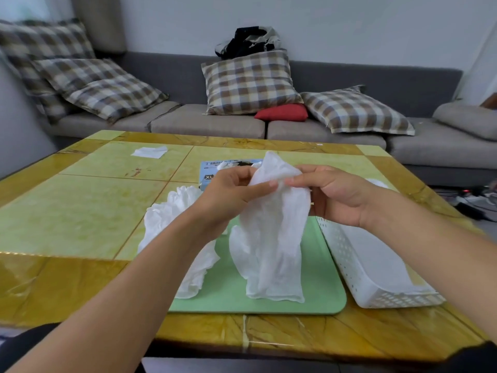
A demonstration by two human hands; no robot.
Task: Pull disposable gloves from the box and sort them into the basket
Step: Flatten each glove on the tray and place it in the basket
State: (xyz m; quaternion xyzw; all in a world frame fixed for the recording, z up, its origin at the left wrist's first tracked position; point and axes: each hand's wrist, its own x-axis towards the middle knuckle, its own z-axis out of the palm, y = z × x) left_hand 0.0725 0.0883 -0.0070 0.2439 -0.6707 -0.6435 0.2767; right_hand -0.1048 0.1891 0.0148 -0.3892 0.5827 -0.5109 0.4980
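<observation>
Here both hands pinch one thin, translucent white disposable glove (271,232) by its upper end above the pale green rectangular mat (317,286): the left hand (231,189) nips it between thumb and fingertips, the right hand (333,195) does likewise, and its lower end trails onto the mat. The film looks limp and clingy, so it may stick to the fingers or tear if the two pinches pull apart. A loose heap of crumpled white gloves (172,216) lies just left of the mat, where the left forearm could sweep it off the yellow marbled table (67,211). The white perforated plastic basket (376,281) sits at the right, under the right forearm, which could knock it. The blue glove box (212,170) lies behind the hands.
</observation>
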